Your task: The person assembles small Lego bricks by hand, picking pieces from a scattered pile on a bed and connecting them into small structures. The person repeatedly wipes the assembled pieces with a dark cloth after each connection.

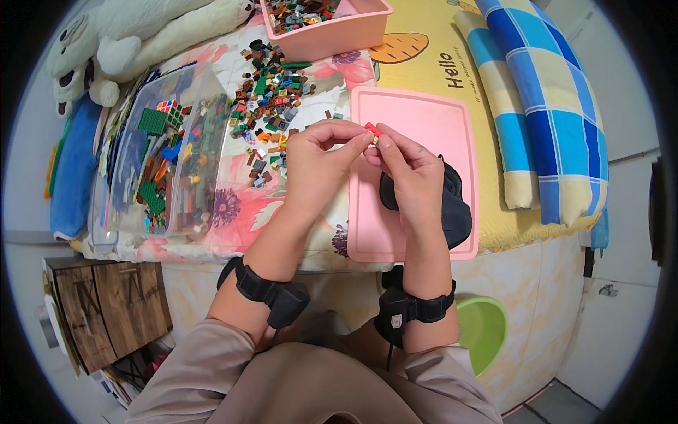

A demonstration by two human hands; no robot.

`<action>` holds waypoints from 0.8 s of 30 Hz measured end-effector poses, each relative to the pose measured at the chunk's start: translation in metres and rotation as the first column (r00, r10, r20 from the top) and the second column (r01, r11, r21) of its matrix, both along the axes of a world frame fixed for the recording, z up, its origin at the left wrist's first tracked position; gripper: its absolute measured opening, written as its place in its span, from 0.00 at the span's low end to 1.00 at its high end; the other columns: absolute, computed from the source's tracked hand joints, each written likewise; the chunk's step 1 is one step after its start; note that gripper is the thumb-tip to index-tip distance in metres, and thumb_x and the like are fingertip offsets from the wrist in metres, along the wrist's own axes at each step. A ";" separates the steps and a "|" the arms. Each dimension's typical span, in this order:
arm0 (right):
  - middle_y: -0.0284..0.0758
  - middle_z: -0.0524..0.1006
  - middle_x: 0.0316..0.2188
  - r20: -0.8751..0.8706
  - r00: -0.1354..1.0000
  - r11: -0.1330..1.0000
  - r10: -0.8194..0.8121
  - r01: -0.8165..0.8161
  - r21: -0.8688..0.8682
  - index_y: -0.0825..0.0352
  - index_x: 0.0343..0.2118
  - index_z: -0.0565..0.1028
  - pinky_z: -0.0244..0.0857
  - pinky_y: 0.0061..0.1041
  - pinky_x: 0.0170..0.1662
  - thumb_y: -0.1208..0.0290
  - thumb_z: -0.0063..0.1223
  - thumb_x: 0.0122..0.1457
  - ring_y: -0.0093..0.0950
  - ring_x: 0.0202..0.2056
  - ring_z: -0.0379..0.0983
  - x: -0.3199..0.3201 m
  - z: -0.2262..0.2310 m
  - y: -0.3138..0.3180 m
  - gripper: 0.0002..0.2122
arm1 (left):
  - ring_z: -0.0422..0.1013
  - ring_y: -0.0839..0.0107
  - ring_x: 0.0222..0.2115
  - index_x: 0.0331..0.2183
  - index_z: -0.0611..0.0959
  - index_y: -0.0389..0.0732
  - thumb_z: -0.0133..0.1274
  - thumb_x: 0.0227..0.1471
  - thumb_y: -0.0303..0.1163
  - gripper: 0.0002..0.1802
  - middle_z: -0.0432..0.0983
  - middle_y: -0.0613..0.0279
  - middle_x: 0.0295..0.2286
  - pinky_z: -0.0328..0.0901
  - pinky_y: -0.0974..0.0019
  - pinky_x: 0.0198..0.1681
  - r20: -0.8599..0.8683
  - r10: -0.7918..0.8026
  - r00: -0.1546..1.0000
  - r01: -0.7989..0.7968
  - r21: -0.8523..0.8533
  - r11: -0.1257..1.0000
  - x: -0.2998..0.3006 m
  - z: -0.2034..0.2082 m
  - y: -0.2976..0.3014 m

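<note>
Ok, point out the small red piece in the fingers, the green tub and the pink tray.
Small red piece (pixel 373 129): head view, its visible red surface.
Green tub (pixel 484 332): head view, its inner surface.
Pink tray (pixel 432 114): head view, bare far part.

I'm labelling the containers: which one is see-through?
The box at left, holding toy bricks: it is clear, while the bin is solid pink and the basin solid green.

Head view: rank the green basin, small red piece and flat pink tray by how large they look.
1. Flat pink tray
2. Green basin, partly hidden
3. Small red piece, tiniest by far
</note>
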State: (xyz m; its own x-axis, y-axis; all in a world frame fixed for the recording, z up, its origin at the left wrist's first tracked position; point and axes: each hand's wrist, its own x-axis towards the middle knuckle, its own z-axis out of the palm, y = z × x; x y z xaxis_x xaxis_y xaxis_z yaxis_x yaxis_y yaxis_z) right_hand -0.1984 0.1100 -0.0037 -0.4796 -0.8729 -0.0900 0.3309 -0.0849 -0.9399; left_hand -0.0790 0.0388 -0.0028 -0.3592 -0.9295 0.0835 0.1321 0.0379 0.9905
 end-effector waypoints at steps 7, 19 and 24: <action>0.38 0.82 0.35 0.034 0.999 1.000 -0.028 0.028 -0.001 0.77 0.50 0.76 0.74 0.17 0.40 0.74 0.55 0.64 0.21 0.34 0.78 0.002 -0.002 -0.002 0.14 | 0.76 0.73 0.36 0.30 0.87 0.30 0.62 0.49 0.20 0.03 0.83 0.58 0.33 0.70 0.70 0.43 0.059 0.127 0.990 -0.118 -0.148 0.982 -0.004 -0.001 0.006; 0.39 0.81 0.32 -0.130 0.990 0.998 -0.055 0.053 -0.019 0.77 0.48 0.77 0.75 0.19 0.36 0.74 0.53 0.65 0.21 0.30 0.78 0.004 -0.006 -0.002 0.13 | 0.76 0.76 0.30 0.32 0.86 0.30 0.62 0.52 0.22 0.05 0.83 0.59 0.30 0.71 0.73 0.37 -0.030 0.034 0.999 -0.030 0.119 0.992 -0.002 -0.004 0.002; 0.39 0.81 0.32 -0.126 0.992 0.999 -0.032 0.031 -0.010 0.78 0.48 0.76 0.75 0.19 0.36 0.74 0.53 0.65 0.22 0.30 0.79 0.002 -0.005 -0.001 0.13 | 0.76 0.76 0.30 0.32 0.86 0.30 0.62 0.52 0.22 0.05 0.82 0.59 0.30 0.71 0.73 0.37 -0.022 0.056 0.998 -0.054 0.103 0.993 -0.003 -0.001 0.003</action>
State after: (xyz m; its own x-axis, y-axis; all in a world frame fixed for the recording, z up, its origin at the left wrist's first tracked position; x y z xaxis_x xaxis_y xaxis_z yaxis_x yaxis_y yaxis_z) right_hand -0.1964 0.1089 -0.0091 -0.5139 -0.8576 -0.0205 0.2069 -0.1008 -0.9732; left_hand -0.0816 0.0422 -0.0036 -0.3064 -0.9519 -0.0050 0.1570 -0.0557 0.9860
